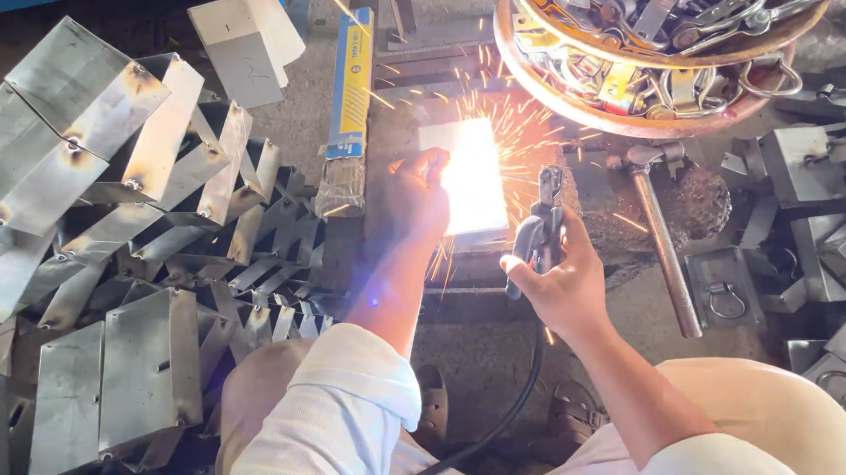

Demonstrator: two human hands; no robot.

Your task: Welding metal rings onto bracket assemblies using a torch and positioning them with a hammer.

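My left hand [416, 190] presses on the left edge of a small sheet-metal box [475, 187] that glows white from a welding arc. Sparks fly up and to the right from it. My right hand [559, 280] grips a welding electrode holder [539, 233] with dark handles, its tip pointing at the box's right side. A black cable [500, 418] runs from the holder down between my knees. The box lies on a dark metal work plate [422, 91].
A big pile of folded sheet-metal boxes [100, 237] fills the left. A packet of welding rods [349, 96] lies left of the work plate. A hammer [663, 233] lies to the right. A round pan of metal hasps [650, 46] sits above; more boxes [825, 223] lie at right.
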